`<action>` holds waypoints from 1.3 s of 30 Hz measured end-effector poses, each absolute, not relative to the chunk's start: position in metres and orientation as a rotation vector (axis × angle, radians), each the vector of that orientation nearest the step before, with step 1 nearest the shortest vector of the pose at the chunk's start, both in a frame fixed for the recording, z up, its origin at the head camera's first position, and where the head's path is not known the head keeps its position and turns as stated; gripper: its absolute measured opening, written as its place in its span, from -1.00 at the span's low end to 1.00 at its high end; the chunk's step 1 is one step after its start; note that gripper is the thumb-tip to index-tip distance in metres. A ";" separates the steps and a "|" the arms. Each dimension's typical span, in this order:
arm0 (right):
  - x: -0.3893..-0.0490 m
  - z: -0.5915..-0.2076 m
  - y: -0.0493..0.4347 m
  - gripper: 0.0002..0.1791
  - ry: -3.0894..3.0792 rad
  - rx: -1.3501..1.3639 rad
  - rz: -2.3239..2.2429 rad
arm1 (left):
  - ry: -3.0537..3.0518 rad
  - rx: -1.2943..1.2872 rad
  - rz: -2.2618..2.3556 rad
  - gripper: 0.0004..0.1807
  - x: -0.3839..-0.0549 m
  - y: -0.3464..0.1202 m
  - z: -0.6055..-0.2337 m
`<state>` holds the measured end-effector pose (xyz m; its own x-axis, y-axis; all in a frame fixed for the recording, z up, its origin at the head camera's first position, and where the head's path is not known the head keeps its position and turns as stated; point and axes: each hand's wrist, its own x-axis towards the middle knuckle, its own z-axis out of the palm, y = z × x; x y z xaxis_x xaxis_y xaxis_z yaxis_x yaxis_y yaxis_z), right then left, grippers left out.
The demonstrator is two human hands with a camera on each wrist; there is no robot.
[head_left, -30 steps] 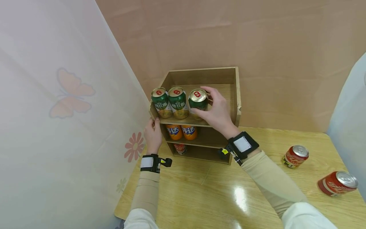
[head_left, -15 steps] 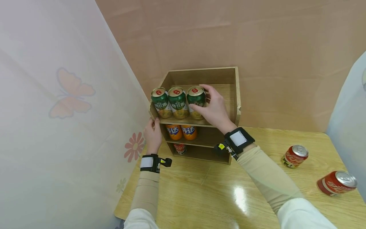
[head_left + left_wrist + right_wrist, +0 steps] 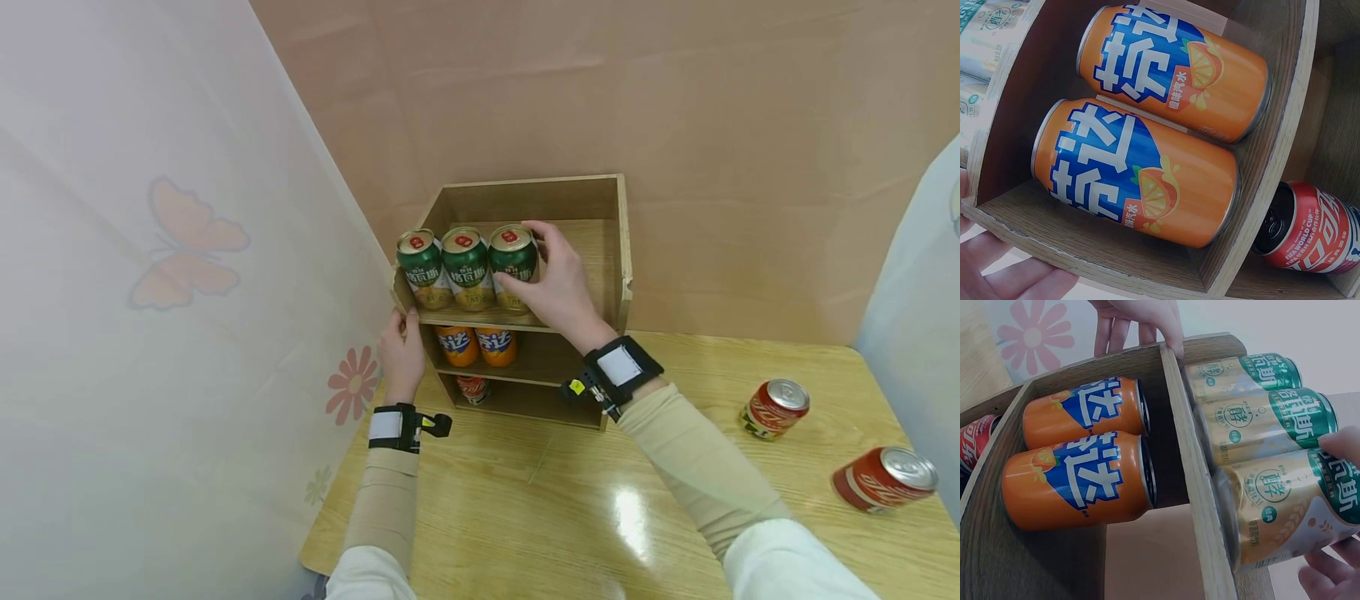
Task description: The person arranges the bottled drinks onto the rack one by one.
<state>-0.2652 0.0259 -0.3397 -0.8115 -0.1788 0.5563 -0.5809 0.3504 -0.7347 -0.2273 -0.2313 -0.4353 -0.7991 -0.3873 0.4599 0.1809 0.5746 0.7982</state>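
Three green-and-gold drink cans stand upright in a row on the top tier of a small wooden shelf [image 3: 617,250]. My right hand [image 3: 562,287] holds the rightmost green can [image 3: 512,258], thumb across its front and fingers behind its right side. This can stands close beside the middle green can [image 3: 467,271]; the left green can [image 3: 422,271] is by the side panel. My left hand [image 3: 402,354] grips the shelf's left side just below the top tier. In the right wrist view its thumb is at the front edge, its fingers [image 3: 1119,331] outside the panel.
Two orange soda cans [image 3: 1141,178] stand on the middle tier and a red cola can [image 3: 1310,228] on the bottom one. On the table [image 3: 525,517], to the right, are an upright red can [image 3: 776,410] and another red can [image 3: 885,481]. A white wall sheet [image 3: 225,400] rises close at the left.
My right hand has moved slightly left with the green can, which went from tilted and apart to upright beside the middle can. The left hand has stayed on the shelf.
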 end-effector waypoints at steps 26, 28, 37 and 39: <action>-0.222 -0.302 0.058 -0.16 -2.012 0.765 1.405 | -2.213 0.189 -1.210 -0.65 -0.226 -0.231 -0.434; -0.218 -0.298 0.062 -0.17 -1.978 0.764 1.409 | -2.212 0.191 -1.214 -0.65 -0.226 -0.231 -0.434; -0.192 -0.275 0.084 -0.26 -1.947 0.659 1.419 | -2.202 0.179 -1.193 -0.64 -0.227 -0.231 -0.436; -0.199 -0.282 0.094 -0.25 -1.936 0.639 1.425 | -2.196 0.168 -1.189 -0.64 -0.227 -0.232 -0.437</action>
